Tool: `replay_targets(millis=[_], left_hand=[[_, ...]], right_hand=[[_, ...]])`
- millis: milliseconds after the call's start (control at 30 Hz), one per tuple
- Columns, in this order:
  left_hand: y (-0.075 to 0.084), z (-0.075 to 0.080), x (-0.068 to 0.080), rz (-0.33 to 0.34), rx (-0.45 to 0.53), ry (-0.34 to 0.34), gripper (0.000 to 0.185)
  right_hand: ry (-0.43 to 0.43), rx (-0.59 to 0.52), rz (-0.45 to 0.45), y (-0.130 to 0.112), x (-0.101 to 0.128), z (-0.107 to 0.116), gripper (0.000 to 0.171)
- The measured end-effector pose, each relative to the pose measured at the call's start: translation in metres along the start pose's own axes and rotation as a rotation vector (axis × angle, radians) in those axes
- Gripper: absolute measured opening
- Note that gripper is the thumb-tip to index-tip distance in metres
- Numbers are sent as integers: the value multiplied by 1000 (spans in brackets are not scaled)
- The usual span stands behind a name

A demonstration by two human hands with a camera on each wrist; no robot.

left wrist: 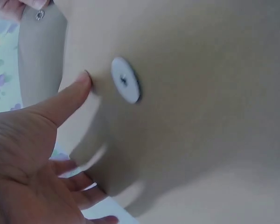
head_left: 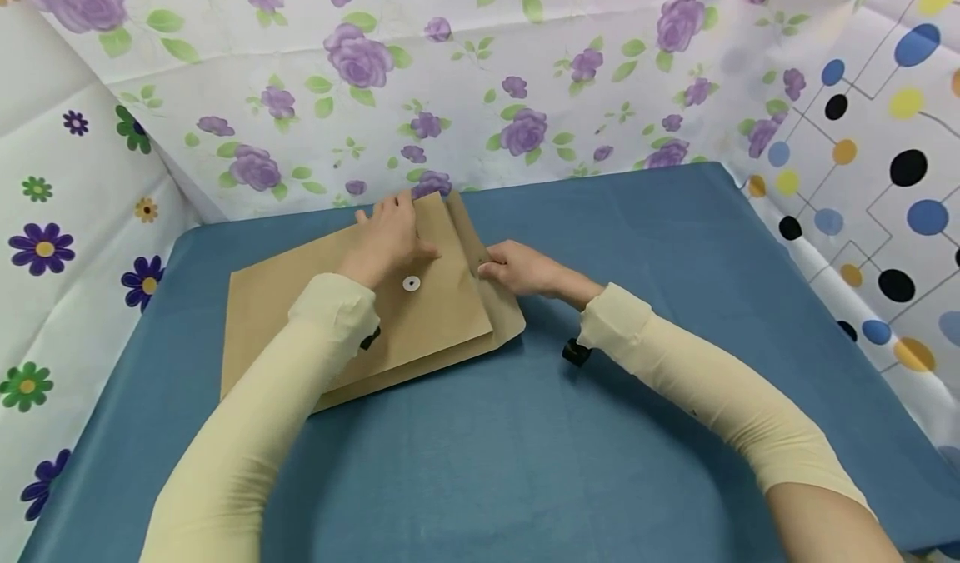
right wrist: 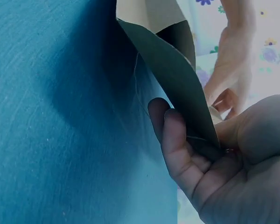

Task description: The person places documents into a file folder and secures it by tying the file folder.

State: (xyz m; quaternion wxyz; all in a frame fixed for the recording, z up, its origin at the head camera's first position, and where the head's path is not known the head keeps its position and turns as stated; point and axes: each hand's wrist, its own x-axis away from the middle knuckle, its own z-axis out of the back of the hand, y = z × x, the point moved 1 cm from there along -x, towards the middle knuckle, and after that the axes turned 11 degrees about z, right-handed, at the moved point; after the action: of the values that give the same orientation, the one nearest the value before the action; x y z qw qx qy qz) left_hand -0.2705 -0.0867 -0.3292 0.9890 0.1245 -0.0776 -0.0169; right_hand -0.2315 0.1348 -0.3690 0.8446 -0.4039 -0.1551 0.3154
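1. Two hands work one brown envelope (head_left: 420,313) lying on the blue surface (head_left: 600,430), left of centre.
2. Left hand (head_left: 390,238) rests flat on the envelope, fingers (left wrist: 70,95) straight and apart, just beside its white button disc (head_left: 411,284).
3. Right hand (head_left: 521,269) pinches the envelope's flap (right wrist: 177,88) (raised off the cloth), fingers (right wrist: 175,140) curled under its edge.

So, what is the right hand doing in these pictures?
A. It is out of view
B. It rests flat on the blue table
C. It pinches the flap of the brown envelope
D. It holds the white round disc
C: the right hand has fingers and thumb curled on the lifted flap of the brown envelope, while the left hand presses flat on it.
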Motion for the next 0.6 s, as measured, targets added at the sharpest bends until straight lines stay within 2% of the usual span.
replay_targets(millis=[167,333,400,600], left_hand=[[2,11,-13,-10,9,-45,76],[4,19,-25,-57,20,-176,63],[7,21,-28,-85,20,-208,57],[14,21,-32,-143,3,-232,43]], right_hand=[[10,-10,10,1,4,6,40],[-13,-10,6,3,11,18,40],[-18,-6,-2,5,15,27,40],[-13,-30,-10,13,24,55,43]])
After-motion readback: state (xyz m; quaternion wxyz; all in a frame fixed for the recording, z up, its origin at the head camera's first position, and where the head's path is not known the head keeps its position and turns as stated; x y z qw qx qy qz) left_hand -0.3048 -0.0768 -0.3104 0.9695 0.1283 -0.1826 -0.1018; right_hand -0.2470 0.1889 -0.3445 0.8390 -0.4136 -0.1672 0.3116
